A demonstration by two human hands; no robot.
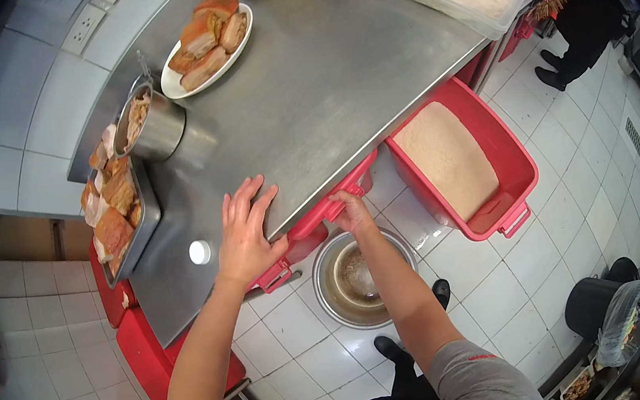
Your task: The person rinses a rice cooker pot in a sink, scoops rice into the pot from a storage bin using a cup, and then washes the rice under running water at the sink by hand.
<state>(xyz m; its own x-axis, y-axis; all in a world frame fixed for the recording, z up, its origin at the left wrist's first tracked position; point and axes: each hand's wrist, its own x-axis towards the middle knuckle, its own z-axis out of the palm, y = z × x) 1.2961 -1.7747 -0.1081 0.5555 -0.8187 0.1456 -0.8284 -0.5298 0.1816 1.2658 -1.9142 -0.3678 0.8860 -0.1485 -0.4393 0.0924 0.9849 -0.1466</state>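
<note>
Head view: left hand (248, 229) palm down on steel table (244, 105), fingers spread wide, thumb at the front edge, holding nothing. Left arm stretched forward. Right arm reaches forward too, hand (351, 212) closed on the rim of red box (311, 243), which sits under the table edge (partly hidden). White cap (199, 252) beside left hand; metal basin (332, 308) on floor below right.
</note>
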